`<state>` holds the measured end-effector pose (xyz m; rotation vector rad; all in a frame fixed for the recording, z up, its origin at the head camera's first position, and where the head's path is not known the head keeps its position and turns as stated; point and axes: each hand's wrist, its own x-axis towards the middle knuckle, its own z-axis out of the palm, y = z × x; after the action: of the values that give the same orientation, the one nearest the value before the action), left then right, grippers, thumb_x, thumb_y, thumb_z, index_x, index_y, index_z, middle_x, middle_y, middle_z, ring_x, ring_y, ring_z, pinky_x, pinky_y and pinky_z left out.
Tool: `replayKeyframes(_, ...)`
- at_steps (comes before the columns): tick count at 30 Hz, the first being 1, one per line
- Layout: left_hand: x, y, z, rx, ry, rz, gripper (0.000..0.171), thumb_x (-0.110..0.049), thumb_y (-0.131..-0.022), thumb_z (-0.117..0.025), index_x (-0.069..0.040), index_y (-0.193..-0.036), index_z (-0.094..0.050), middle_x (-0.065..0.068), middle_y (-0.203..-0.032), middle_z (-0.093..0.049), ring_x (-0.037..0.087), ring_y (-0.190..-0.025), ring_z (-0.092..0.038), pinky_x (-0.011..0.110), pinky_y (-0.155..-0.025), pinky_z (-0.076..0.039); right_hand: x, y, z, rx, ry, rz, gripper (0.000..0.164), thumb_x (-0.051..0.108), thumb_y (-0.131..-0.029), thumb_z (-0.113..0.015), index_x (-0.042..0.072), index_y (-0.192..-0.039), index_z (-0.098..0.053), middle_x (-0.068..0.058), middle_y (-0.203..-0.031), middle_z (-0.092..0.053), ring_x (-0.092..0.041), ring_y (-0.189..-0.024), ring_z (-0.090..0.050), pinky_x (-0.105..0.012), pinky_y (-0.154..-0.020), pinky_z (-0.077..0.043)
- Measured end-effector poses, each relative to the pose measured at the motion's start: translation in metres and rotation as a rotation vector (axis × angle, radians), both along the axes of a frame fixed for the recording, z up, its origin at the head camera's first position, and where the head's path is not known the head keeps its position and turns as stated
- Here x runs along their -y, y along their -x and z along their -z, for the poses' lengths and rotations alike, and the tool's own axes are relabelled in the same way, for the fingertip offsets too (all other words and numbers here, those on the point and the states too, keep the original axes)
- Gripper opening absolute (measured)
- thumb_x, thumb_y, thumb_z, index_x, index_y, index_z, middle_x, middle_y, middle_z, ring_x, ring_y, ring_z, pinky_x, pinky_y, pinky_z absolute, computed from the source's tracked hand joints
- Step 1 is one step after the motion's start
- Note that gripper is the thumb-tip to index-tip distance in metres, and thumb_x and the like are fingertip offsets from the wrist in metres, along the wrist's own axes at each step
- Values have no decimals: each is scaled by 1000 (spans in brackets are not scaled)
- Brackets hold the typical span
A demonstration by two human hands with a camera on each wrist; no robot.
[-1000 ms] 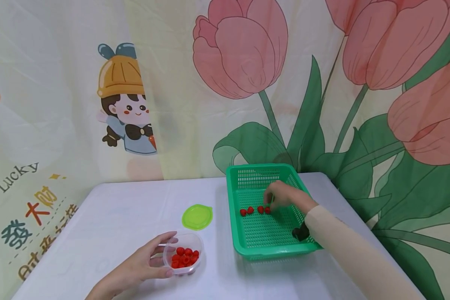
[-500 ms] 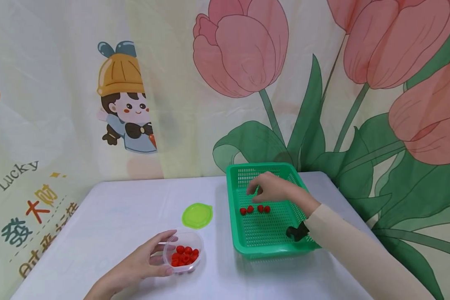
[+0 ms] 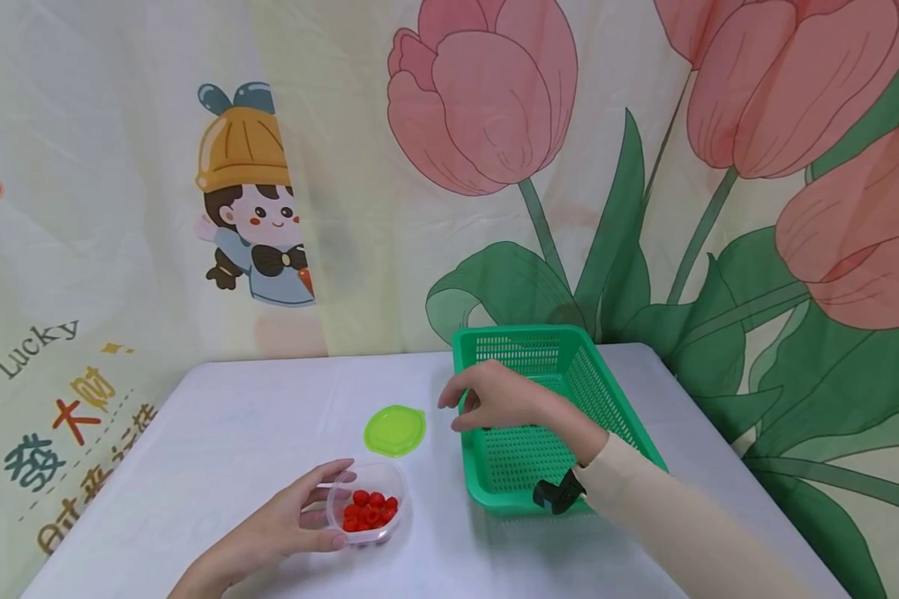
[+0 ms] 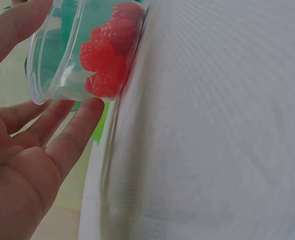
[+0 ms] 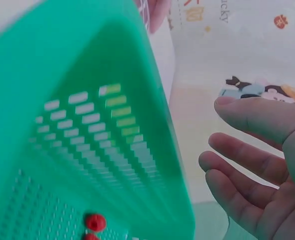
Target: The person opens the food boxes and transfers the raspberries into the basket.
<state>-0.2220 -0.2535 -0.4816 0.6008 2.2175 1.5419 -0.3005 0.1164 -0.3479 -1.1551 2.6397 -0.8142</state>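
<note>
My left hand holds a small clear plastic tub on the table, thumb on the near side and fingers behind. Inside lie several red raspberries, heaped at the bottom. My right hand hovers over the left rim of a green plastic basket. Its fingers are loosely bent and apart, and the right wrist view shows nothing between them. Within the basket, red raspberries show in the right wrist view; in the head view the right hand mostly hides them.
A light green lid lies flat between tub and basket, beyond the tub. The table has a white cloth. A printed curtain hangs right behind its far edge. A black wrist camera sits under my right wrist, near the basket's front rim.
My right hand has risen from the berries inside the basket and moved left to its left rim, its fingers spread a little. My left hand and the tub stay put.
</note>
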Motion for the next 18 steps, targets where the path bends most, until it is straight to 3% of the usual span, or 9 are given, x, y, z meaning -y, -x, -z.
replayKeyframes(11,1,2,0,56,25,-38,86,-18,-94,-81,-23,-165,-32,15,-164,-40,44,-148,-42,21,-99,-53,43,-12,14,-15,-37,-36,30,14,-93,-84,13,-122,-78,4,-116,-77,-8,-92,-69,-17,-80,-56)
replayKeyframes(18,0,2,2,42,19,-25,88,-18,-94,-82,-19,-166,-31,16,-164,-40,43,-146,-44,22,-101,-53,67,-19,27,-15,-63,-45,31,15,-92,-85,14,-122,-78,7,-113,-76,-9,-94,-70,-14,-78,-54)
